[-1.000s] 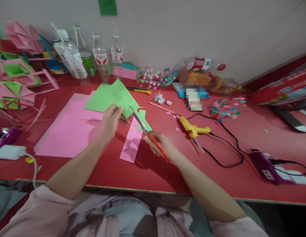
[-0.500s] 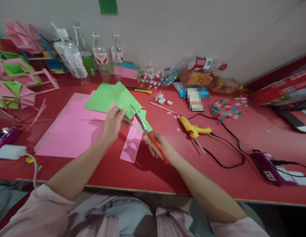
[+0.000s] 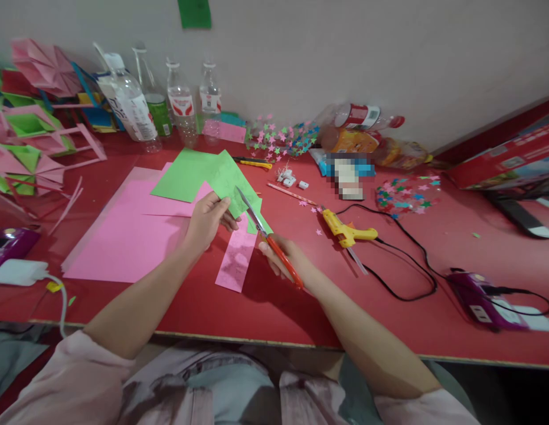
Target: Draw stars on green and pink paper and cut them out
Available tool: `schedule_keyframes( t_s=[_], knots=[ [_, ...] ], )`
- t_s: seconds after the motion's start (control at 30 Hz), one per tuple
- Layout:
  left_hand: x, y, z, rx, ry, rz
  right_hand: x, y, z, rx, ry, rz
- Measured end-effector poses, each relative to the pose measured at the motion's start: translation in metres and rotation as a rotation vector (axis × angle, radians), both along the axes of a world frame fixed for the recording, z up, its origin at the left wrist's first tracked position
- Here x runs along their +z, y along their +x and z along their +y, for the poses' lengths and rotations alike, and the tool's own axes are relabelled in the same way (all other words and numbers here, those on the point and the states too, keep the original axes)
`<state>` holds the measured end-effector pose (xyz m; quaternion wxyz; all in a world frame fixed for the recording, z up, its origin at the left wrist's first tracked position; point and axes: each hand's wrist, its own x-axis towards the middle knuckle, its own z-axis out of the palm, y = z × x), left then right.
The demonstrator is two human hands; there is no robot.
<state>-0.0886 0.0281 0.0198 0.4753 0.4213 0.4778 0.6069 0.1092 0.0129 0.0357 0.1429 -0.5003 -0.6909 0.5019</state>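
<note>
My left hand [image 3: 206,221] pinches a light green paper piece [image 3: 230,180] with faint drawn shapes, holding it just above the red table [image 3: 274,307]. My right hand [image 3: 286,260] grips red-handled scissors [image 3: 268,239] whose blades reach the paper's right edge. Under them lie a pink paper strip [image 3: 234,262] with drawn stars and a small green scrap [image 3: 258,218]. A larger green sheet [image 3: 181,176] and big pink sheets [image 3: 124,236] lie to the left.
A yellow glue gun [image 3: 346,230] with black cord lies right of my hands. Plastic bottles [image 3: 179,100] line the wall, with piles of small paper stars [image 3: 281,139], a pencil [image 3: 290,193], a utility knife [image 3: 252,161]. Folded paper crafts [image 3: 30,124] fill the far left; purple devices [image 3: 482,292] sit at both sides.
My left hand has lowered and turned the green piece, bringing it nearer to me. The scissors shifted slightly toward its right edge.
</note>
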Motion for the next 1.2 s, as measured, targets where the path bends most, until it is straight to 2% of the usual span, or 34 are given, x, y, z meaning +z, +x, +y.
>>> schedule_keyframes(
  t_s=[0.23,0.53,0.73,1.2],
  knots=[
    [0.0016,0.0002,-0.0009,0.002,0.000,0.026,-0.0018,-0.0004,0.0022,-0.006,-0.045,0.030],
    [0.0028,-0.0012,-0.0012,0.000,0.015,0.013,-0.0001,-0.0009,0.0018,-0.012,-0.026,0.023],
    [0.0074,0.0007,-0.0014,-0.087,-0.027,0.031,0.0016,-0.0024,0.0002,-0.014,-0.012,-0.004],
    [0.0072,0.0041,-0.0021,-0.099,-0.059,0.009,-0.0023,-0.0050,-0.0030,-0.034,-0.036,0.065]
  ],
)
